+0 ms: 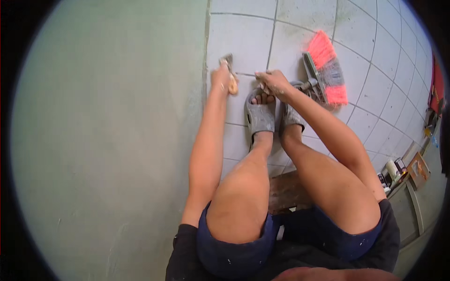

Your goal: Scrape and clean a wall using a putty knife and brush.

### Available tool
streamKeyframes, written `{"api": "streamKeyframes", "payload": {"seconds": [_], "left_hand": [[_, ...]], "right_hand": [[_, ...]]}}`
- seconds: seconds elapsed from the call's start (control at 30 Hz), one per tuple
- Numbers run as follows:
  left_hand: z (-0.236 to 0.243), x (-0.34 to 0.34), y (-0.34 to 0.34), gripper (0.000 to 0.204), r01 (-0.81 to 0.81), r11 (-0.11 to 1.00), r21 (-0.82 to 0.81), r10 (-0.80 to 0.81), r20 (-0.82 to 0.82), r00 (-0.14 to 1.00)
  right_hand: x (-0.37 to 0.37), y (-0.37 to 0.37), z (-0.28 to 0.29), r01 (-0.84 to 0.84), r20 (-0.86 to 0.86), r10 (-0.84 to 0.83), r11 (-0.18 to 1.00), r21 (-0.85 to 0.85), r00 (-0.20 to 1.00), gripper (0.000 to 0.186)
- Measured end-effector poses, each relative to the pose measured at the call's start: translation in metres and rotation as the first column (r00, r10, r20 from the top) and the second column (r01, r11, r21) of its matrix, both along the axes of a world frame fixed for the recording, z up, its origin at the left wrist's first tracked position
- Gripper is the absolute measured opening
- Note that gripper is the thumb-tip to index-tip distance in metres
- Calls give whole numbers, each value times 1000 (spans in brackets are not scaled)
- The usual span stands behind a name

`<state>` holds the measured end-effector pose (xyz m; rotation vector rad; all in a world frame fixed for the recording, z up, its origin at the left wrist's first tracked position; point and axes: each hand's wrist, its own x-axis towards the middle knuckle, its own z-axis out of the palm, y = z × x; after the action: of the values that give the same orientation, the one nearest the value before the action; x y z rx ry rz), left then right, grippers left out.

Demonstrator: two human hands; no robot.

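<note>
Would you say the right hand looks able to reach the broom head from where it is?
Probably yes: the right hand is close to the left side of the broom head, and nothing visible seems to block it, though the right slipper lies close by.

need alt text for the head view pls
A person's left hand grips a small metal-bladed tool with a tan handle above white square tiles; the right hand, curled, is near white-smeared grey slip-on sandals. A broom head with pink and grey bristles is to the right; a smooth grey-green surface fills the left.
</note>
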<state>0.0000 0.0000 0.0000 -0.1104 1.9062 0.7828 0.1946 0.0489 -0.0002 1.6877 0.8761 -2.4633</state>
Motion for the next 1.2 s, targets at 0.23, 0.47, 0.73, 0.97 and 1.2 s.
{"api": "streamKeyframes", "payload": {"seconds": [0.23, 0.47, 0.73, 0.97, 1.2], "left_hand": [[-19, -8, 19, 52, -106, 994, 7, 106, 24, 994], [-29, 26, -3, 57, 201, 977, -73, -209, -135, 968], [-19, 42, 10, 53, 286, 949, -131, -293, -41, 955], [-23, 37, 31, 59, 30, 997, -77, -25, 68, 997], [-14, 60, 39, 47, 124, 991, 42, -124, 6, 992]], "right_hand": [[9, -4, -7, 32, 13, -32, 999, 1, 999, 35], [12, 10, -2, 101, -22, -101, 995, -2, 995, 35], [21, 9, 9, 146, -47, -150, 986, -84, 988, 30], [27, 3, 5, 185, -106, -190, 981, -49, 976, 35], [8, -3, 26, 89, -25, -89, 996, 3, 996, 35]]}}
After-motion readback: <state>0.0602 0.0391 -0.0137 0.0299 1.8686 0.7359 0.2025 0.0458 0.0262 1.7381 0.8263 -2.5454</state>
